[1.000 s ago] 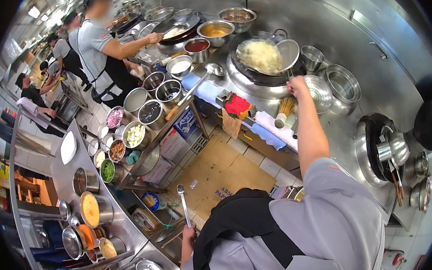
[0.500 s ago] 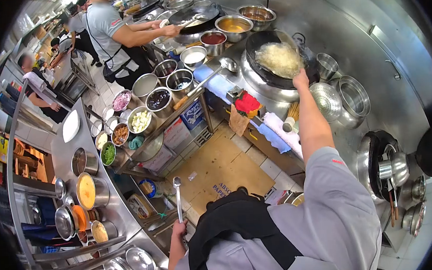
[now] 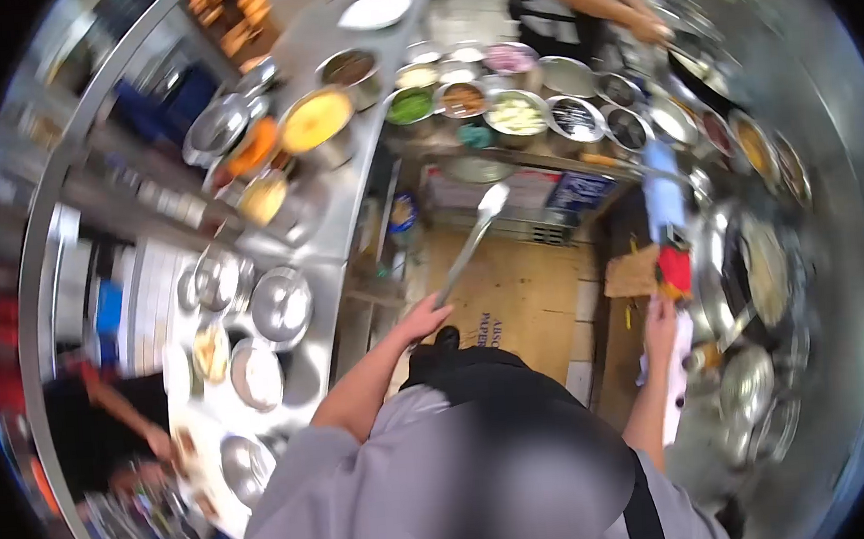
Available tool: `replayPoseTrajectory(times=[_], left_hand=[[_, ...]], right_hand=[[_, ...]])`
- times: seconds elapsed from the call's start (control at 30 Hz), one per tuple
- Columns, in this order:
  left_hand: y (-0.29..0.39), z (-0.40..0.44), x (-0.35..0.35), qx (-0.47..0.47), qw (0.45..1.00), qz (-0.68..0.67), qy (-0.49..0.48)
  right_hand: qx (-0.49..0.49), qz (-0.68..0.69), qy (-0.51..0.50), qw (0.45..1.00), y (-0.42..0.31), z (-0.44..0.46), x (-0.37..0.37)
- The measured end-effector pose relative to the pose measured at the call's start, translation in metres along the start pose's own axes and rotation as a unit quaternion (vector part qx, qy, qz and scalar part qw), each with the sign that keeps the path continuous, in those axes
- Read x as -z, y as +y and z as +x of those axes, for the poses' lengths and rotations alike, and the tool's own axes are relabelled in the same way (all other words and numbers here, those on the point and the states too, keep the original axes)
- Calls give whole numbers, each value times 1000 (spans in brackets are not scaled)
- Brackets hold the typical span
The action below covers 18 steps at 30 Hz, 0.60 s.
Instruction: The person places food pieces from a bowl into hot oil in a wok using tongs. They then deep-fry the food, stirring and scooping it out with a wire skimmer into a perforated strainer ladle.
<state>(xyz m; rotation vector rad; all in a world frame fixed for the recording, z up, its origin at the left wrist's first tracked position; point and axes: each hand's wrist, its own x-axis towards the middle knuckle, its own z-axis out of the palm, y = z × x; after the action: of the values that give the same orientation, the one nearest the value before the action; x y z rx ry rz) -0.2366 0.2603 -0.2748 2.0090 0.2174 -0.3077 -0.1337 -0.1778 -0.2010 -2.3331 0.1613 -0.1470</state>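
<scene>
My left hand (image 3: 426,320) grips long metal tongs (image 3: 470,242) by the near end, their tips raised over the floor. My right hand (image 3: 659,324) is at the stove's front edge, its fingertips against the lower side of a red cloth (image 3: 673,271). Those fingers look closed, but blur and the cloth hide what is in them. Behind that hand a dark wok (image 3: 735,263) sits on the stove, with pale food (image 3: 768,271) in it. A piece of brown cardboard (image 3: 630,274) lies beside the red cloth.
Bowls of ingredients, such as chopped pale vegetables (image 3: 516,115), stand ahead. To the left is a steel counter (image 3: 348,215) with a pot of yellow liquid (image 3: 317,122) and metal bowls (image 3: 281,305). One co-worker's hand (image 3: 648,29) is at the far stove, another person's hand (image 3: 161,444) at the left.
My right hand has left the wok and moved down to the red cloth. The view has swung left. My left hand still grips the tongs, now reaching further forward.
</scene>
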Motion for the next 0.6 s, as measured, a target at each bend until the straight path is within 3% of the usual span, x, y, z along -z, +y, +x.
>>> replayPoseTrajectory(times=[0.03, 0.07, 0.1, 0.13, 0.2, 0.23, 0.27, 0.3, 0.37, 0.43, 0.47, 0.53, 0.6], left_hand=[[-11, 12, -13, -15, 998, -63, 19], [17, 12, -15, 33, 988, -151, -8], [51, 13, -16, 74, 968, -235, -48], [62, 21, -25, 73, 966, -239, -60], [83, 37, -51, -20, 945, -318, -73], [103, 39, -59, 6, 944, -316, -100], [119, 39, -67, 33, 940, -310, -136], [120, 45, -79, 79, 924, -326, -183], [122, 54, -94, 53, 931, -282, -226], [124, 53, -104, 97, 929, -231, -273], [122, 53, -107, 111, 929, -181, -302], [98, 56, -114, 111, 927, -55, -355], [19, 72, -122, 66, 910, 103, -396]], right_hand=[[28, 82, -79, 993, -1, -17, -42], [85, 33, -182, 979, -15, -31, -69], [14, 47, -279, 959, -53, -54, -84], [63, 89, -334, 936, -66, -67, -104], [94, 191, -346, 914, -91, -82, -136], [19, 234, -391, 890, -114, -80, -131], [203, 271, -259, 905, -96, -76, -157], [190, 222, -225, 929, -105, -76, -144], [149, 169, -160, 961, -101, -79, -120], [93, 64, -211, 971, -77, -86, -103], [63, 62, -185, 979, -57, -93, -97], [-53, -68, -249, 965, -9, -113, -88], [-217, -112, -224, 944, 23, -152, -58]])
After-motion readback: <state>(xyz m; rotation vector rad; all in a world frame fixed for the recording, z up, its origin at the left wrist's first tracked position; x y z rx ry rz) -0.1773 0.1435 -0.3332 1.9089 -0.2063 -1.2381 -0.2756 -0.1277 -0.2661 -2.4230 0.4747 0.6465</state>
